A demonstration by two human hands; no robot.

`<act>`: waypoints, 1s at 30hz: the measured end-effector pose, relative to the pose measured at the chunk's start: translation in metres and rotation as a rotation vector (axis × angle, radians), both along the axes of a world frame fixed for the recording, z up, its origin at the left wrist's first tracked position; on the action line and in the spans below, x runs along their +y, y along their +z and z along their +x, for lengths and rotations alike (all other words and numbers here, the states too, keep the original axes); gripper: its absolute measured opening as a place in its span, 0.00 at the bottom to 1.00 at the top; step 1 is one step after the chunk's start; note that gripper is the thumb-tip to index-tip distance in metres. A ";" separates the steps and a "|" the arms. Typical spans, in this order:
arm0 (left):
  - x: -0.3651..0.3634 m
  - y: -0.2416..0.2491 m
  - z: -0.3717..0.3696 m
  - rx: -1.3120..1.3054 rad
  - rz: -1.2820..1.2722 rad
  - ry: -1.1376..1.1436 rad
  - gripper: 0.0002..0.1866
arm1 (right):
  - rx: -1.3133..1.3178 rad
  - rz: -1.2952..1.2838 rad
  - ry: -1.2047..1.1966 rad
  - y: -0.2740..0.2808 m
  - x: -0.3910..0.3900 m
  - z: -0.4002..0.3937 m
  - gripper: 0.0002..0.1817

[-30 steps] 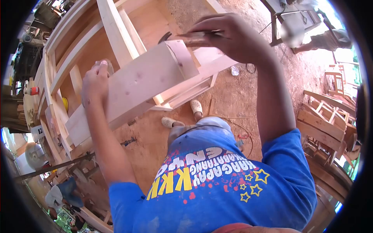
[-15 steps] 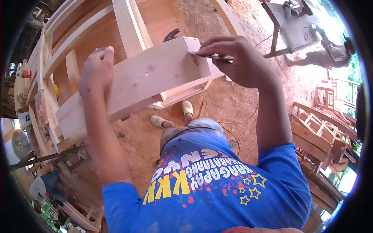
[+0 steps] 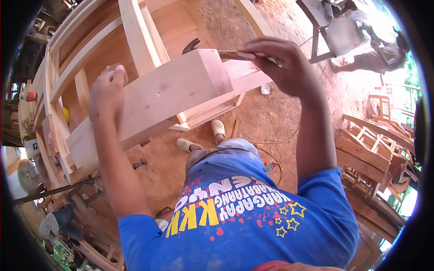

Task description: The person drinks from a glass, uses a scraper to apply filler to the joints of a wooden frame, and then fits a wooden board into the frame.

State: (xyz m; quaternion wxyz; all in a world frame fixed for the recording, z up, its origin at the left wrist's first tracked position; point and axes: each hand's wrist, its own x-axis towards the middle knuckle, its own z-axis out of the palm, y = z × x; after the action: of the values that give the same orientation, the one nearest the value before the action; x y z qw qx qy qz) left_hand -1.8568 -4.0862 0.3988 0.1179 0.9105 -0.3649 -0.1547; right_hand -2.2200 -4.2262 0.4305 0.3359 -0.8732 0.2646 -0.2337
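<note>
A thick pale wooden beam [image 3: 158, 97] lies slantwise on a wooden frame, its squared end toward my right hand. My left hand [image 3: 108, 92] grips the beam's far edge, fingers curled over it. Behind the beam's end is a claw hammer [image 3: 191, 45]; its dark claw shows and its brown handle reaches right. My right hand [image 3: 282, 63] is closed at that handle, fingertips and thumb around its end. A thin, pale-edged tool also shows between these fingers; its kind is unclear.
The open wooden frame [image 3: 131, 34] stands beneath and beyond the beam. Pale clogs [image 3: 184, 144] are on my feet on the dirt floor. Stacked wooden parts [image 3: 368, 153] lie at right. A person [image 3: 384, 58] is by a table at upper right, another person [image 3: 56, 223] at lower left.
My right hand has moved from the beam's end, where the thin tool's tip touched the wood, back to the hammer handle. My left hand stays on the beam.
</note>
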 end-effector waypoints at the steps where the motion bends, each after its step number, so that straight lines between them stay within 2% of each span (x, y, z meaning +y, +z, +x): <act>1: -0.001 0.000 0.001 -0.008 -0.017 -0.011 0.30 | 0.001 0.059 0.021 -0.010 -0.012 0.004 0.14; 4: -0.003 0.003 -0.001 -0.010 -0.002 0.005 0.30 | -0.074 -0.049 0.116 -0.027 -0.021 0.028 0.15; 11: -0.002 0.001 0.000 0.024 -0.064 -0.006 0.30 | -0.093 -0.134 0.131 -0.042 -0.019 0.040 0.19; 23: -0.002 -0.001 0.001 0.037 -0.055 -0.004 0.31 | -0.075 -0.085 0.075 -0.051 0.017 0.023 0.23; 26: -0.002 -0.003 0.002 0.026 -0.053 -0.005 0.31 | 0.025 -0.115 0.117 -0.045 0.021 0.011 0.23; 30: -0.003 0.002 -0.001 0.006 -0.035 0.001 0.31 | 0.032 0.009 0.144 -0.037 0.023 -0.012 0.24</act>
State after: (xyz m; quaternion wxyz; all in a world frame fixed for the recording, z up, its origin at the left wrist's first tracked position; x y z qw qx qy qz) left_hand -1.8579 -4.0896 0.4003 0.1351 0.9081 -0.3667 -0.1507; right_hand -2.2316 -4.2036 0.3938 0.3514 -0.8922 0.2073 -0.1938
